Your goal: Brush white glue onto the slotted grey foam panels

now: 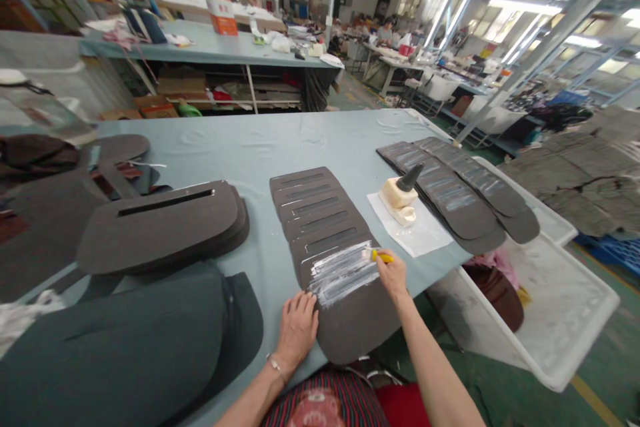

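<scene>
My right hand (393, 272) is closed round the yellow handle of a small brush (381, 256). Its bristles touch a wet white coating around the slot of the nearest dark grey panel (357, 330). Several such panels, each with a slot, overlap in a row running away from me. On the left edge of the nearest one, my left hand (299, 320) lies flat with its fingers stretched out. To the right, a cream-coloured bottle (397, 197) with a black cone nozzle lies on a white sheet (430, 240).
Coated panels (450, 203) lie overlapped at the table's right. Stacked grey slotted pieces (165, 227) and dark green pieces (125, 340) stand at the left. A white plastic bin (575, 320) is below the right edge. Two people work at far tables.
</scene>
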The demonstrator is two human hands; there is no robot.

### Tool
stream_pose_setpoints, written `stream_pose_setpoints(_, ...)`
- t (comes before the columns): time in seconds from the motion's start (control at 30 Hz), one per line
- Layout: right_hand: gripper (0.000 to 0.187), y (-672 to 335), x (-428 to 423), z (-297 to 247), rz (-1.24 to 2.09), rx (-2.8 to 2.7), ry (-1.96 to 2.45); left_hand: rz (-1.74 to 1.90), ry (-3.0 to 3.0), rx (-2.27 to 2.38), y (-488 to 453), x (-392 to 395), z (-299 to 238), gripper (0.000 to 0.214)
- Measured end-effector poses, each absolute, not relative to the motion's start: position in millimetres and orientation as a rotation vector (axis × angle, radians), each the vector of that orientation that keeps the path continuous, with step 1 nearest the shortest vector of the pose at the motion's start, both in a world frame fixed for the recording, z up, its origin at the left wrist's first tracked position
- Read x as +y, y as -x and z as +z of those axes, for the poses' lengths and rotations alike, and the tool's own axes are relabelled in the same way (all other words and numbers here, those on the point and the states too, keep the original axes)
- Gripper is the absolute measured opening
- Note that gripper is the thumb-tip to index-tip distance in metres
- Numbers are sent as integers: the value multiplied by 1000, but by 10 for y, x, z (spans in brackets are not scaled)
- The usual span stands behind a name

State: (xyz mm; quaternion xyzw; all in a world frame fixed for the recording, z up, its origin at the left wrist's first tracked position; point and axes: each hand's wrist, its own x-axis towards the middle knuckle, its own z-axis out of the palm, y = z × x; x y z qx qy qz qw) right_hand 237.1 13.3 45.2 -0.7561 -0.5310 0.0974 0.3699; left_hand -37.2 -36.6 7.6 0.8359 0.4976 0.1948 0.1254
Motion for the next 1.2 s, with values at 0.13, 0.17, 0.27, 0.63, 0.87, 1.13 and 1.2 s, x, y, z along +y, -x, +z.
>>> stream_pose_setpoints(0.13,27,-2701,240,486,121,-1368,2044,575,-2380,1474,357,-366,141,29)
stream_pose_setpoints(0.17,27,-2642,251,509,109,-1396,2026,583,-2350,1489,351,-350,169,27)
stream_pose_setpoints(0.27,25,-2199,237,588,157,-1434,1890,637,-2252,1550,329,-248,245,20)
stream_pose_setpoints(0.63,21,-1796,362,478,488,-1703,1767,592,-2279,1664,287,-71,113,27)
stream_pose_setpoints(0.87,23,-2647,575,509,193,-1486,2066,601,-2223,1693,279,-38,170,22)
stream_pose_setpoints(1.13,19,-1235,625,600,564,-1670,1545,602,-2285,1674,271,239,197,35)
stream_pose_setpoints(1.2,18,-1236,674,547,599,-1738,1559,576,-2300,1679,259,253,172,33)
